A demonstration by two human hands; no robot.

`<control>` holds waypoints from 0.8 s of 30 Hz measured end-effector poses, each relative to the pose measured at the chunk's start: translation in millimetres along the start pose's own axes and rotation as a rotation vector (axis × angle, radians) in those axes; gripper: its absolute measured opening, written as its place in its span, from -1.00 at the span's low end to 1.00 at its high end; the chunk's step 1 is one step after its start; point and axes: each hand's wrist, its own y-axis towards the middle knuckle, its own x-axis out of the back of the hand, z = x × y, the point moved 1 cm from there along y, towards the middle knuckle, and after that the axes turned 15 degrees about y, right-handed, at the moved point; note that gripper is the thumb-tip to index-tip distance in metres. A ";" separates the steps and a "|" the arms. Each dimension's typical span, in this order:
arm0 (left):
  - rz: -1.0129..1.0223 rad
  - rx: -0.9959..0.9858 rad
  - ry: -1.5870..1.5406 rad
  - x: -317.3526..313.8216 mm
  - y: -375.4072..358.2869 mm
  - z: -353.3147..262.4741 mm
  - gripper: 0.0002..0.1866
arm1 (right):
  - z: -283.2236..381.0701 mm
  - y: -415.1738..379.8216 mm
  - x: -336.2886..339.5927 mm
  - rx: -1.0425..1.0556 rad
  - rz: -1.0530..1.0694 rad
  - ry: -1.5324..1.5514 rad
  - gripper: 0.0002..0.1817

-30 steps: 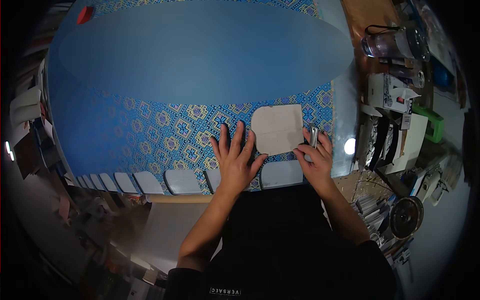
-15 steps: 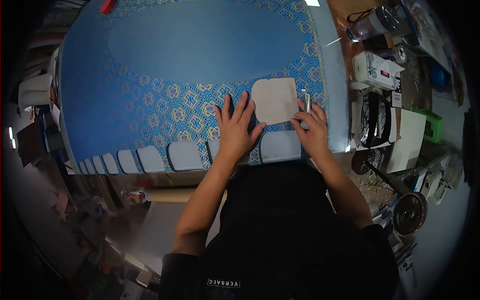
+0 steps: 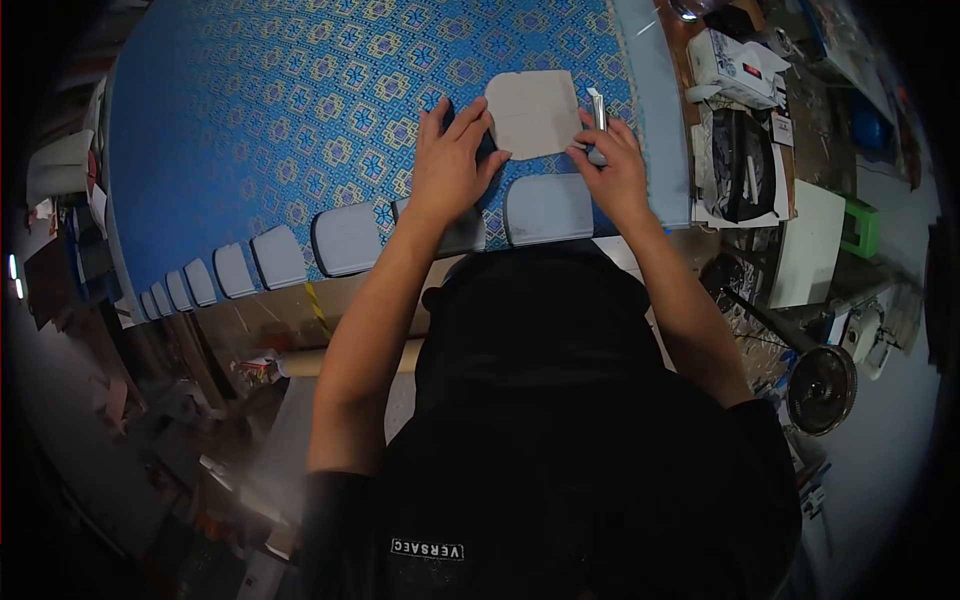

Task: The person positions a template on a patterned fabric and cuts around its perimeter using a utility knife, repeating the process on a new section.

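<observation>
A beige, card-like piece with rounded corners (image 3: pixel 535 115) lies flat on blue fabric (image 3: pixel 300 130) patterned with yellow diamond motifs. My left hand (image 3: pixel 452 165) rests palm down at its left edge, fingers spread, fingertips touching or very near it. My right hand (image 3: pixel 615 170) is at the lower right corner, its fingers closed around a silver utility knife (image 3: pixel 599 110) whose tip points away from me. Part of the knife's handle is hidden by the fingers. Light grey rounded pieces with dark edges (image 3: pixel 550 210) line the near edge of the fabric; one is partly covered by my left forearm.
To the right stand a tissue box (image 3: pixel 735 65), a black patterned bag (image 3: pixel 742 165), a white board (image 3: pixel 805 245) and a green plastic object (image 3: pixel 860 225). A round metal fan-like object (image 3: pixel 822 390) is lower right. A long roll (image 3: pixel 330 362) lies below the table edge.
The whole scene sits higher in view as the camera tilts. Both hands keep their places around the beige piece. A plain grey-blue oval and a red object at the top no longer show.
</observation>
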 end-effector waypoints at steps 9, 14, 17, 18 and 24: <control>0.004 -0.002 -0.005 3.6 1.0 -3.9 -0.47 | -3.4 -1.2 -0.4 -0.026 0.004 0.015 -0.82; 0.035 -0.011 0.108 17.8 8.8 -13.8 -0.55 | -1.2 -1.1 0.4 -0.031 -0.003 0.038 -0.72; 0.067 -0.088 0.202 17.8 23.6 -17.5 -0.61 | 9.5 -0.1 3.6 -0.083 -0.178 0.211 -0.63; 0.099 -0.148 0.272 14.3 28.8 -17.6 -0.62 | 8.8 -1.8 7.6 -0.077 -0.181 0.202 -0.63; 0.298 -0.096 0.240 9.5 70.9 -43.5 -0.42 | 21.1 -4.0 40.8 -0.411 -0.167 0.217 -0.70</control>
